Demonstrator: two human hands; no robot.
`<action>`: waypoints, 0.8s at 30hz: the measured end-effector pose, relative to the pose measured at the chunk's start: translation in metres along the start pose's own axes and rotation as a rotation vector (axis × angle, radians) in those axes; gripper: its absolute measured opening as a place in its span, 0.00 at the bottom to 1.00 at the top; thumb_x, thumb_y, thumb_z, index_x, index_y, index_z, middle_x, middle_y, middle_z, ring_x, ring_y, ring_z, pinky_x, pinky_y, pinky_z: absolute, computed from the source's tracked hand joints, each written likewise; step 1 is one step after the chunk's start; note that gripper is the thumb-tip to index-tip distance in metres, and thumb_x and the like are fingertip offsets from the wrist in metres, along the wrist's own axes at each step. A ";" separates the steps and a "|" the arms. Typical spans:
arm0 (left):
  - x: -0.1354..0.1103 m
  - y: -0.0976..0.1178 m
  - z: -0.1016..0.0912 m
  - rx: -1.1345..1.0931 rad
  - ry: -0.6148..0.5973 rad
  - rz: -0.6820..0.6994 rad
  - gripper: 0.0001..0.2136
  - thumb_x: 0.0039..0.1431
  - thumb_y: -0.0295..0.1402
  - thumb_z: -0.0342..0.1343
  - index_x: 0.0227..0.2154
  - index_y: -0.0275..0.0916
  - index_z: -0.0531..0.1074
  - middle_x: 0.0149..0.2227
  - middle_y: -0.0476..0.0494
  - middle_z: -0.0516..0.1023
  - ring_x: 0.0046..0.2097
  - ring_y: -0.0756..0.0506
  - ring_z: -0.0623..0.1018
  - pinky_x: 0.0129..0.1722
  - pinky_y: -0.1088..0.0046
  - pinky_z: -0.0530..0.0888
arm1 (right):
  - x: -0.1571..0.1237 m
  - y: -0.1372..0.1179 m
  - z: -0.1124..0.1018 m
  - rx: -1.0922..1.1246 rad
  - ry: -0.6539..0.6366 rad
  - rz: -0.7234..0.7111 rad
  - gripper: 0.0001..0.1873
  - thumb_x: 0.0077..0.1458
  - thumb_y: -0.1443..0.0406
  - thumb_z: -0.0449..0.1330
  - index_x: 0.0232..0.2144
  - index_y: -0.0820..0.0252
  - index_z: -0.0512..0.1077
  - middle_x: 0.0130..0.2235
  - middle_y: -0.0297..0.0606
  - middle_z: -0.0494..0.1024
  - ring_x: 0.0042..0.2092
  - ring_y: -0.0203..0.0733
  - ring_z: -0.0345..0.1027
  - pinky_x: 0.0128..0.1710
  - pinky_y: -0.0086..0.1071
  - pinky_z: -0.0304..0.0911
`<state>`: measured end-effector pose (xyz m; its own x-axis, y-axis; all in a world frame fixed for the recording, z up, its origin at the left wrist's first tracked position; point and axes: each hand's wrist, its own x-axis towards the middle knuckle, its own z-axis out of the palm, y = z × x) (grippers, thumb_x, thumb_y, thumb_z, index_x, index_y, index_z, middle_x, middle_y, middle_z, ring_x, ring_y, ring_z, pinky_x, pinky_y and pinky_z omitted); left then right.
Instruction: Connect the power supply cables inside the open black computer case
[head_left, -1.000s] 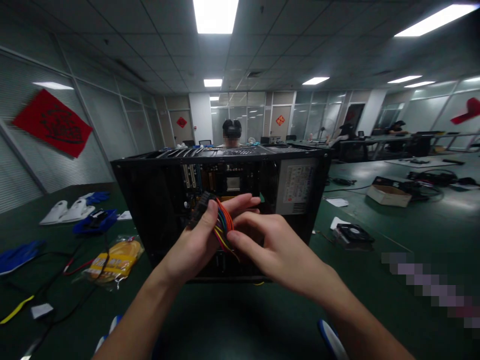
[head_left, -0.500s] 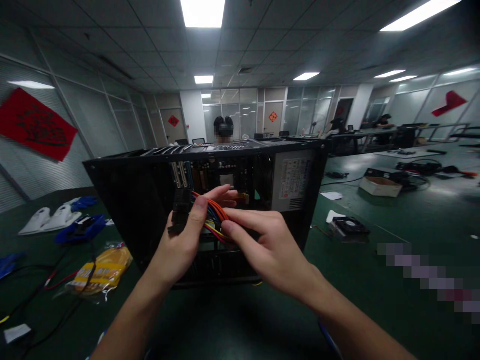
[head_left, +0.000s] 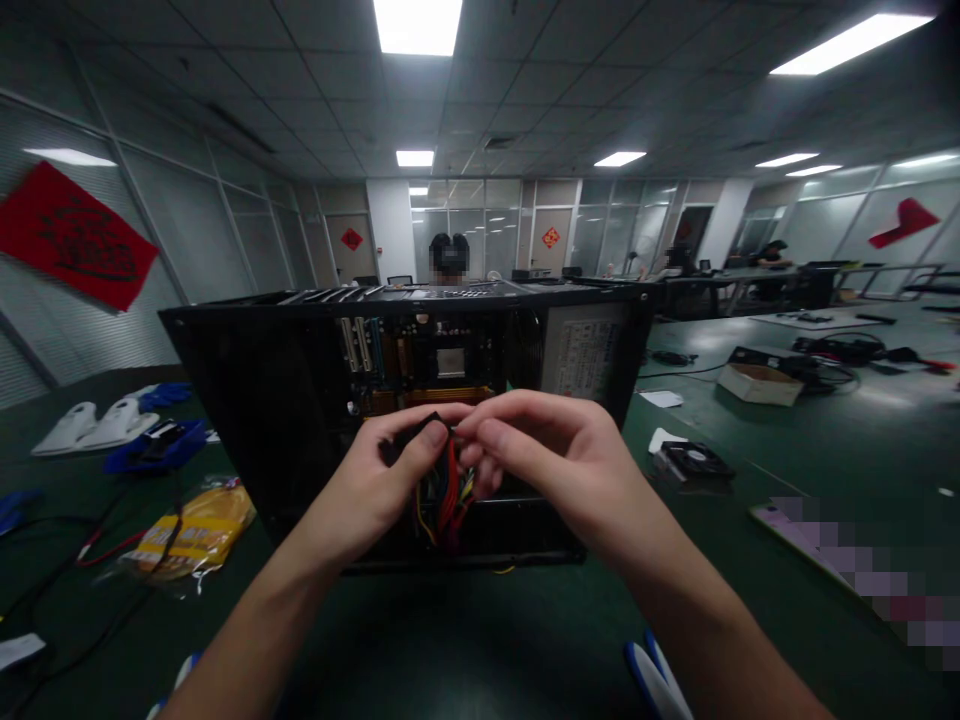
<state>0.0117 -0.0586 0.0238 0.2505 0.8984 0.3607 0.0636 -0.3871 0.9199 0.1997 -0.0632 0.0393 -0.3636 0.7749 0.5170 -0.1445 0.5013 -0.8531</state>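
An open black computer case (head_left: 247,420) lies in front of me, showing its motherboard and the silver power supply (head_left: 589,350). My left hand (head_left: 394,465) is closed around a black cable connector (head_left: 427,424), mostly hidden by the fingers. From it a bundle of red, yellow and black wires (head_left: 448,495) hangs down before the case opening. My right hand (head_left: 551,440) pinches at the top of these wires beside the connector, thumb and forefinger together, the other fingers curled behind. The exact spot it grips is partly hidden.
On the green table (head_left: 480,640), a yellow plastic packet (head_left: 202,530), a blue tray (head_left: 154,448) and white slippers (head_left: 97,428) lie left. To the right are a fan unit (head_left: 694,460) and an open cardboard box (head_left: 757,383). Another person sits beyond the case.
The connector has tipped over and gone right and slightly down in my left hand. The wires now hang downward, and my right hand has moved up close to the connector.
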 end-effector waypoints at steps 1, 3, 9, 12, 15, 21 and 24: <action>0.001 0.000 0.002 0.012 0.030 -0.019 0.24 0.59 0.49 0.57 0.50 0.36 0.76 0.48 0.37 0.80 0.55 0.34 0.75 0.53 0.60 0.73 | 0.000 0.000 -0.002 -0.040 -0.003 -0.009 0.15 0.58 0.56 0.61 0.39 0.60 0.79 0.34 0.39 0.80 0.33 0.39 0.72 0.33 0.32 0.69; 0.004 -0.001 0.007 -0.026 0.049 -0.036 0.23 0.60 0.48 0.56 0.51 0.36 0.75 0.48 0.36 0.80 0.53 0.34 0.76 0.51 0.60 0.74 | 0.000 0.000 -0.005 -0.142 -0.039 -0.012 0.14 0.58 0.57 0.61 0.39 0.60 0.78 0.36 0.39 0.80 0.36 0.40 0.73 0.35 0.31 0.68; 0.004 0.001 0.015 -0.063 0.001 0.047 0.20 0.63 0.48 0.52 0.48 0.38 0.76 0.53 0.37 0.77 0.56 0.37 0.74 0.56 0.64 0.70 | 0.004 0.011 -0.006 -0.291 -0.208 0.067 0.14 0.59 0.57 0.60 0.33 0.63 0.76 0.31 0.36 0.77 0.31 0.36 0.69 0.31 0.27 0.63; 0.002 0.001 0.014 -0.051 -0.044 0.024 0.24 0.62 0.52 0.51 0.49 0.39 0.74 0.50 0.38 0.78 0.53 0.38 0.76 0.53 0.66 0.72 | 0.007 0.016 -0.002 -0.182 -0.216 0.084 0.19 0.59 0.53 0.59 0.29 0.64 0.74 0.27 0.34 0.74 0.29 0.33 0.65 0.28 0.26 0.61; 0.003 -0.003 0.010 -0.097 -0.101 -0.033 0.31 0.58 0.58 0.50 0.54 0.39 0.70 0.41 0.40 0.80 0.43 0.41 0.79 0.44 0.68 0.75 | 0.010 0.019 -0.005 -0.019 -0.181 0.078 0.23 0.61 0.50 0.55 0.30 0.64 0.74 0.27 0.33 0.73 0.28 0.33 0.64 0.27 0.26 0.61; 0.008 -0.003 0.000 -0.063 -0.123 -0.006 0.26 0.56 0.55 0.55 0.48 0.39 0.68 0.35 0.45 0.77 0.32 0.49 0.76 0.35 0.73 0.73 | 0.012 0.018 -0.016 0.101 -0.018 0.073 0.24 0.58 0.47 0.57 0.29 0.62 0.74 0.25 0.33 0.72 0.26 0.33 0.64 0.26 0.27 0.61; 0.007 0.004 -0.005 0.058 -0.139 -0.094 0.19 0.57 0.49 0.59 0.40 0.38 0.70 0.28 0.49 0.74 0.26 0.52 0.71 0.28 0.77 0.69 | 0.011 0.017 -0.015 0.089 0.069 0.065 0.25 0.57 0.46 0.58 0.26 0.62 0.72 0.23 0.34 0.72 0.25 0.34 0.64 0.25 0.27 0.62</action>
<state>0.0089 -0.0527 0.0308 0.3714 0.8957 0.2447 0.1479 -0.3172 0.9367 0.2074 -0.0404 0.0319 -0.3113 0.8308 0.4613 -0.2050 0.4153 -0.8863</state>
